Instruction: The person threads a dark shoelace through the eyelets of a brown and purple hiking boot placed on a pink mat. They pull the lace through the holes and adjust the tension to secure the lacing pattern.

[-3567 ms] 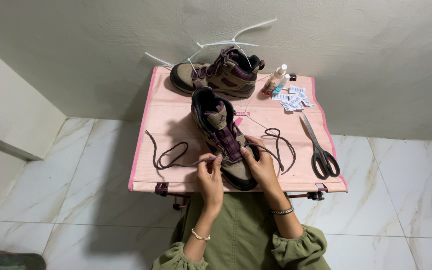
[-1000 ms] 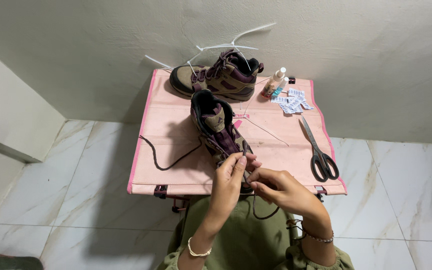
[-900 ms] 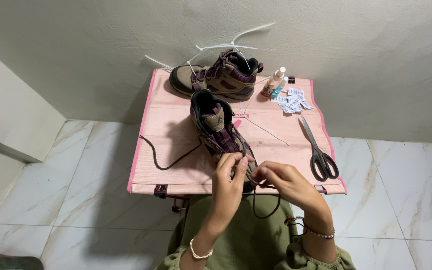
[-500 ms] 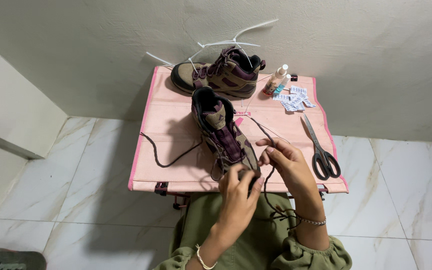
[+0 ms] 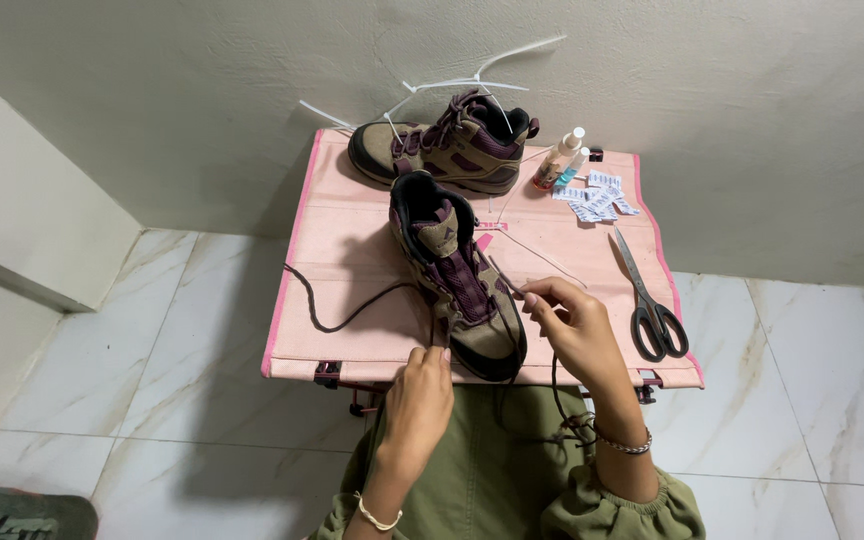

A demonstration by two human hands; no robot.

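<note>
A brown and purple hiking boot (image 5: 457,275) stands on the pink folding table (image 5: 352,260), toe toward me. My left hand (image 5: 422,385) pinches the dark lace at the boot's near left eyelets. My right hand (image 5: 572,325) grips the other part of the black lace (image 5: 352,312) beside the boot's right side, and that part hangs down in a loop below the table edge. One lace end trails left across the table.
A second matching boot (image 5: 447,150) lies at the table's far edge. White cable ties (image 5: 472,82) rest against the wall behind it. A small spray bottle (image 5: 560,160), several white packets (image 5: 597,195) and black scissors (image 5: 649,300) lie on the right. Marble floor surrounds the table.
My hands moved from the lace ends out at both sides in to the boot's toe. My right hand then lifted up beside the boot, pulling lace through, and the lace on the left has shortened.
</note>
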